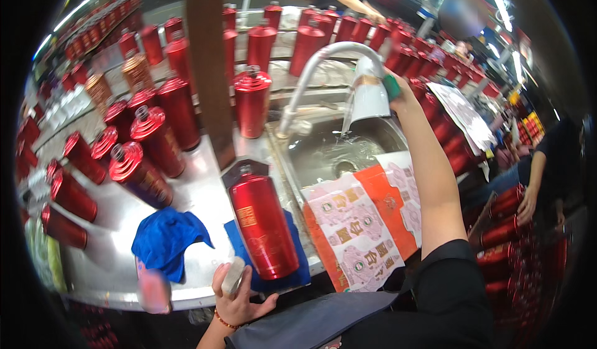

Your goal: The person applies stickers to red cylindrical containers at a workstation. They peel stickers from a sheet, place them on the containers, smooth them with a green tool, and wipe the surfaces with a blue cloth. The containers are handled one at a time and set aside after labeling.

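Observation:
My left hand (pixel 239 302) is at the front edge of the metal counter, its fingers round a small grey block (pixel 233 277) and its thumb sticking out to the right. Just beside it, a glossy red bottle (pixel 264 224) with a gold mark leans on a folded blue cloth (pixel 297 249). My right arm reaches out over the sink. Beside the tap, my right hand (pixel 404 95) holds a white curved sheet (pixel 369 103) with a brownish patch on it, and a green piece (pixel 391 87) lies against the fingers. Some of these fingers are hidden.
A white arched tap (pixel 329 49) stands at the sink (pixel 398 134), which holds water. Patterned decal sheets (pixel 360 237) lie on orange-red sheets at its near side. Red bottles (pixel 140 175) crowd the left counter near a crumpled blue cloth (pixel 168 237). A brown post (pixel 208 63) rises behind.

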The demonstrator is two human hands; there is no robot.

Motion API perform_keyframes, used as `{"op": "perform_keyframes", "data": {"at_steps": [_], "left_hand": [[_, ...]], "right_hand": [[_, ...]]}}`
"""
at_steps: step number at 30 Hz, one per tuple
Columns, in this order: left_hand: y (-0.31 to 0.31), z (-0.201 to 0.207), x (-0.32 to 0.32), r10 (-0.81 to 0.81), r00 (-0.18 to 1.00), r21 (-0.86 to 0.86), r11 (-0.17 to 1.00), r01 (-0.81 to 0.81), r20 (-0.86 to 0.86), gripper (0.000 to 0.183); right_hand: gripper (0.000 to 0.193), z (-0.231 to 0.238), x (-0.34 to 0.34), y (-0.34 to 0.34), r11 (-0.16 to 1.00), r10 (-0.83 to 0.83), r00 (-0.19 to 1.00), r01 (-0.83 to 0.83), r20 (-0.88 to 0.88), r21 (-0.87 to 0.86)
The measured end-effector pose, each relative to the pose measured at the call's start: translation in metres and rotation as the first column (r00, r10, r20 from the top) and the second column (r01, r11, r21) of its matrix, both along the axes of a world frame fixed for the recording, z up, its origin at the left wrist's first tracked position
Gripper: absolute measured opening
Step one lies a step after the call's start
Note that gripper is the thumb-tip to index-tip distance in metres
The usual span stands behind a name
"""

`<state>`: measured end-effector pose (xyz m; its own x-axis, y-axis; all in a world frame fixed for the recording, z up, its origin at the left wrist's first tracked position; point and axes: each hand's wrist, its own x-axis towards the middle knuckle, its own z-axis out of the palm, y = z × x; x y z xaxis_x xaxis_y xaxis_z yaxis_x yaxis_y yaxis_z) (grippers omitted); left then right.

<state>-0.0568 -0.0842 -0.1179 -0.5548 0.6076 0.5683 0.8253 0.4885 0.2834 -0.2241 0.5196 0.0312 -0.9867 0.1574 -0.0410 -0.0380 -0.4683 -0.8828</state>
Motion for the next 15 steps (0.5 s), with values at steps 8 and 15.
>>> {"op": "perform_keyframes", "data": {"at_steps": [8,15], "left_hand": [[0.006,0.002,0.001,-0.005,1.000,0.003,1.000,0.005,-0.003,0.078],[0.010,0.008,0.000,0.052,0.998,-0.029,0.998,-0.052,0.019,0.079]], "right_hand": [[0.029,-0.064,-0.059,-0.031,0.990,0.101,0.995,-0.098,-0.025,0.102],[0.022,-0.039,-0.107,-0.069,0.971,0.140,0.973,-0.098,-0.185,0.220]]}}
